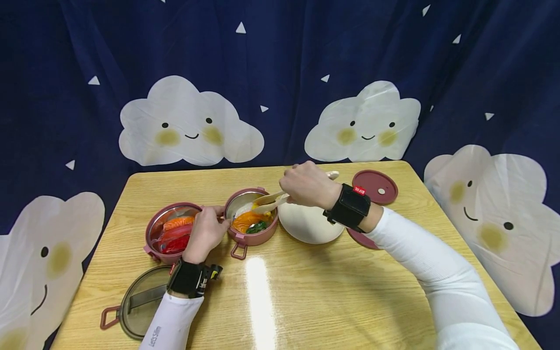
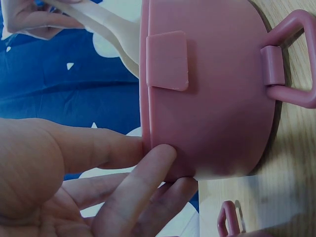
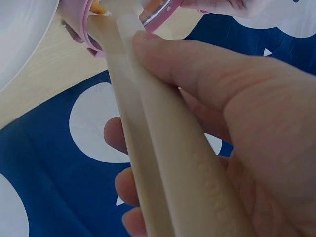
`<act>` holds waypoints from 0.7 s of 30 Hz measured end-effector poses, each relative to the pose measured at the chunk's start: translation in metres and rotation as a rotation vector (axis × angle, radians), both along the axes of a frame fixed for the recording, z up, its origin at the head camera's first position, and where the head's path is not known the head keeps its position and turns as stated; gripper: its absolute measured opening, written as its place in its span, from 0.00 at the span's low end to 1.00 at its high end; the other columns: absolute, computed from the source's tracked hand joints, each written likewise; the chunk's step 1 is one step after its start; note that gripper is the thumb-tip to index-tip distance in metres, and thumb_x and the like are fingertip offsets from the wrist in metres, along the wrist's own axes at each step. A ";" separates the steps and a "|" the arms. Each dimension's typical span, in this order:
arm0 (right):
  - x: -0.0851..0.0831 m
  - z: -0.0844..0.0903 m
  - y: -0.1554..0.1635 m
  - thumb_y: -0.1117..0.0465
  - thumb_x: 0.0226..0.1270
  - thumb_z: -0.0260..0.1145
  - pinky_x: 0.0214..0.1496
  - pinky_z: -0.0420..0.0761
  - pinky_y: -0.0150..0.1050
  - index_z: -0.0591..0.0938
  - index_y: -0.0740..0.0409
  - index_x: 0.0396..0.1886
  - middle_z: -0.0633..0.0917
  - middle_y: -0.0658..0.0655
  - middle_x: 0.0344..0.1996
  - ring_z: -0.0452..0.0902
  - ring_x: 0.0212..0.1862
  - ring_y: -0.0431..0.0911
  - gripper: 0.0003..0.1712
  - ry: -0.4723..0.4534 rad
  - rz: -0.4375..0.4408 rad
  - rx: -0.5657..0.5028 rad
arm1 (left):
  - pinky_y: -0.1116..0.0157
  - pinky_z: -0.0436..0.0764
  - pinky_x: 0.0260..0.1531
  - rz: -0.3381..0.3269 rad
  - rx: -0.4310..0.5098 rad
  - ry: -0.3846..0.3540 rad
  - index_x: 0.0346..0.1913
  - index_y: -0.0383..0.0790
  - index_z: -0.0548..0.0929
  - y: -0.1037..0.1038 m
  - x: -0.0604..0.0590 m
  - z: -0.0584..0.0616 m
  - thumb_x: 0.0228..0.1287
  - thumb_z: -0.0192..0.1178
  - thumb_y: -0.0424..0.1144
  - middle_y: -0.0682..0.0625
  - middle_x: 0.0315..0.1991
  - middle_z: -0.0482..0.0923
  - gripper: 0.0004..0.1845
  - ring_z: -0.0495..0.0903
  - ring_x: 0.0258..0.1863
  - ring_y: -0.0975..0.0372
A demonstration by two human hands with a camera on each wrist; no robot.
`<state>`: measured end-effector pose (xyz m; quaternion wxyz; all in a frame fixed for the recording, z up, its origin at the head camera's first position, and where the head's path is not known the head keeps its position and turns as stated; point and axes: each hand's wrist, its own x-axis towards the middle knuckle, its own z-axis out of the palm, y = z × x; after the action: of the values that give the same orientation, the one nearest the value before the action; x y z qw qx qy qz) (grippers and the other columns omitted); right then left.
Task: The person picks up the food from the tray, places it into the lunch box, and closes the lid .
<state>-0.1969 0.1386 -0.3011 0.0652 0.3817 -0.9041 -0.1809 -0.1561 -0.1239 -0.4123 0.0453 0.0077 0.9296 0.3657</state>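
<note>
My left hand (image 1: 207,232) holds the near-left rim of a round pink container (image 1: 261,239), its thumb at the rim and fingers against the outer wall in the left wrist view. Inside lie orange food pieces (image 1: 245,221), a dark green piece (image 1: 256,227) and something white and yellow. My right hand (image 1: 309,184) grips beige tongs (image 3: 148,123), thumb on one arm and fingers round the other. Their tips reach down into this container, at the orange and yellow pieces; whether they pinch any is unclear.
Left of it stands a second pink container (image 1: 153,250) with orange and red pieces (image 1: 177,235). A handled, see-through lid (image 1: 135,311) lies nearer. A white plate (image 1: 310,226) sits to the right, partly over one dark pink lid (image 1: 365,239); another dark pink lid (image 1: 372,180) lies behind.
</note>
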 end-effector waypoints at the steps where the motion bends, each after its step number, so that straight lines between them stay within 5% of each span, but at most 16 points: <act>1: 0.000 0.001 0.001 0.48 0.59 0.81 0.29 0.84 0.45 0.88 0.50 0.29 0.86 0.52 0.26 0.84 0.31 0.50 0.13 -0.008 -0.007 -0.001 | 0.65 0.72 0.33 0.000 0.001 -0.001 0.64 0.29 0.83 0.000 0.000 0.000 0.71 0.66 0.31 0.34 0.55 0.87 0.21 0.79 0.41 0.50; 21: 0.003 0.036 0.053 0.45 0.60 0.80 0.32 0.83 0.48 0.92 0.44 0.35 0.85 0.51 0.30 0.84 0.38 0.52 0.10 -0.098 -0.120 -0.105 | 0.65 0.71 0.31 -0.005 -0.002 0.010 0.64 0.30 0.84 -0.001 0.000 -0.001 0.71 0.66 0.32 0.34 0.52 0.88 0.21 0.79 0.39 0.51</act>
<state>-0.1935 0.1916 -0.2649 0.0298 0.3313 -0.9356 -0.1181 -0.1557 -0.1245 -0.4129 0.0416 0.0121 0.9302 0.3645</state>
